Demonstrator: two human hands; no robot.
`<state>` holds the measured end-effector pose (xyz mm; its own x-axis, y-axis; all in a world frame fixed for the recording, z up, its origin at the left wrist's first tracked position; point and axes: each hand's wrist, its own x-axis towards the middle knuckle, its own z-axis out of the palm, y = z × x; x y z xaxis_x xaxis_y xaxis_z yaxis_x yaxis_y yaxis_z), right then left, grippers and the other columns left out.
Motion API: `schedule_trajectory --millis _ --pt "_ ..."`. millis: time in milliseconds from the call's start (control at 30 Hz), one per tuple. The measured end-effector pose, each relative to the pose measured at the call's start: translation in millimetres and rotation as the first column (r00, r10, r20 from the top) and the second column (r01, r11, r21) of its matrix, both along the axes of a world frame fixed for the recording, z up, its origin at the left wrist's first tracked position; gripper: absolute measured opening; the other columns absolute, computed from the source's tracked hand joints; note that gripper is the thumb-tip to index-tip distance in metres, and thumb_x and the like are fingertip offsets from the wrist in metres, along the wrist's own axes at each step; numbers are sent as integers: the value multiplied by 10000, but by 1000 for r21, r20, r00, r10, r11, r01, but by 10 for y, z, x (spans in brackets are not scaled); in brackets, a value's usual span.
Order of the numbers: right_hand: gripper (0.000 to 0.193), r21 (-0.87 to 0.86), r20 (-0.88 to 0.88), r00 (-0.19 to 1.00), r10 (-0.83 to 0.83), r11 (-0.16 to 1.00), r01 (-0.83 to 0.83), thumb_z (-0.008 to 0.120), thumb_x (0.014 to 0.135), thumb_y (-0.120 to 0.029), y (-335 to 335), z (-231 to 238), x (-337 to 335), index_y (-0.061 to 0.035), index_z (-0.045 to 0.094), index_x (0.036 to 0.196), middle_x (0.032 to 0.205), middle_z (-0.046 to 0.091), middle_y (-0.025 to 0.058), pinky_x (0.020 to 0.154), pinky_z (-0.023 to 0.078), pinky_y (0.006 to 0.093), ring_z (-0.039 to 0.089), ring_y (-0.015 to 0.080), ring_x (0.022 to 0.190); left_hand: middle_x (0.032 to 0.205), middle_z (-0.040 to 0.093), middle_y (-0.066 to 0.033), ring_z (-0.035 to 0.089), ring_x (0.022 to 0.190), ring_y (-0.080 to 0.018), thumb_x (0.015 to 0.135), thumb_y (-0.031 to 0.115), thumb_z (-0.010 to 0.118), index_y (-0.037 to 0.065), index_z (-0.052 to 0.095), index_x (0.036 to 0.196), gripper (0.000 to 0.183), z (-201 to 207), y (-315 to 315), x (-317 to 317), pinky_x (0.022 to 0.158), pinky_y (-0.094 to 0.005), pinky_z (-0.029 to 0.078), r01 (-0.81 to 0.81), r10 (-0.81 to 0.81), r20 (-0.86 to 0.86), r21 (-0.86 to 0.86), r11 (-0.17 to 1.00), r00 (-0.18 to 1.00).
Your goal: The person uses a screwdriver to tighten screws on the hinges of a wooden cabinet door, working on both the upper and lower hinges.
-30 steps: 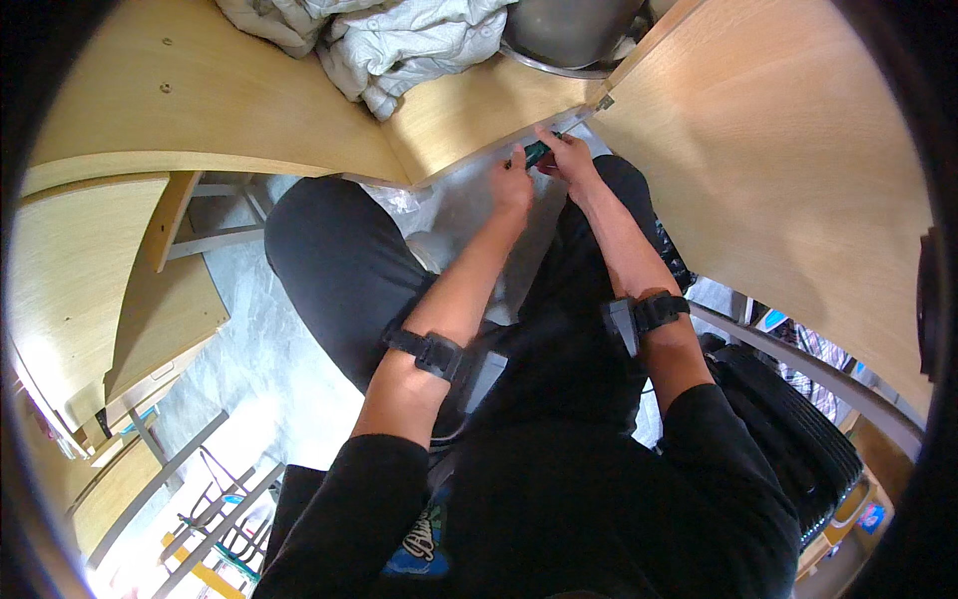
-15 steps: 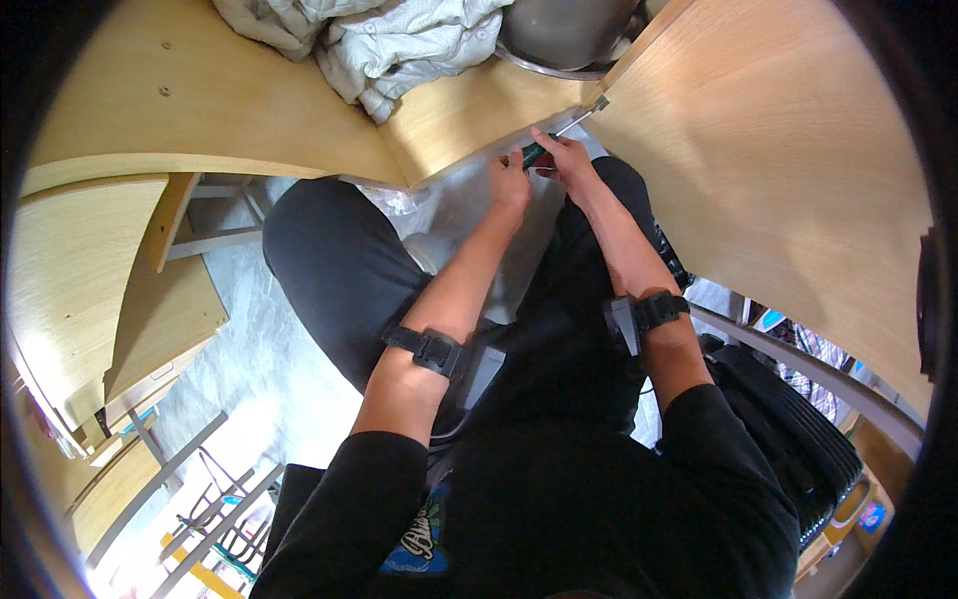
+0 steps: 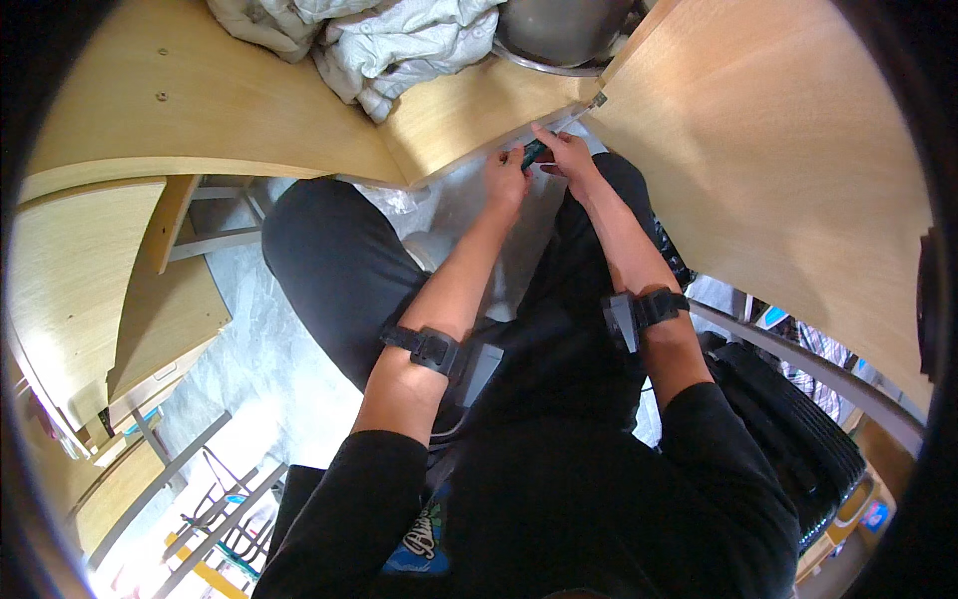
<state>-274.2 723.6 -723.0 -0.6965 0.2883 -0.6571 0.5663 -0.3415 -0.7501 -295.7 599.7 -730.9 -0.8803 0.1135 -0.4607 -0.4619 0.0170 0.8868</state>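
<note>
Hand (image 3: 509, 180) grips green-handled screwdriver (image 3: 534, 153) over grey floor (image 3: 244, 314), beside wooden cabinet (image 3: 424, 135).

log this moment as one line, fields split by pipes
left hand: gripping green-handled screwdriver | right hand: gripping it too | screwdriver: pointed toward hinge | cabinet door: open

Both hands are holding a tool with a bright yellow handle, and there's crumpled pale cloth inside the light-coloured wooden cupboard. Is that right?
Not quite: the head view shows a dark green tool handle, not a yellow one. The rest is right: the left hand and right hand both hold it, and crumpled pale cloth lies inside the light-coloured wooden cupboard.
</note>
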Motion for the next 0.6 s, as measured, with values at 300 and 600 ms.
schedule_trajectory --millis 300,600 --pt "356 -208 -175 984 -26 978 -11 641 821 -346 37 -1 42 -50 557 999 903 615 58 740 487 321 593 162 849 567 535 -77 476 418 -154 923 395 421 35 530 742 418 156 -85 -15 386 -293 376 98 -116 241 85 992 963" --pt "354 -139 -135 974 -181 977 163 482 902 -354 72 43 -51 -37 516 1056 1039 607 110 716 479 303 601 194 898 513 516 -67 474 410 -149 920 500 352 38 543 662 563 207 -123 -35 395 -287 387 196 -201 196 42 980 960"
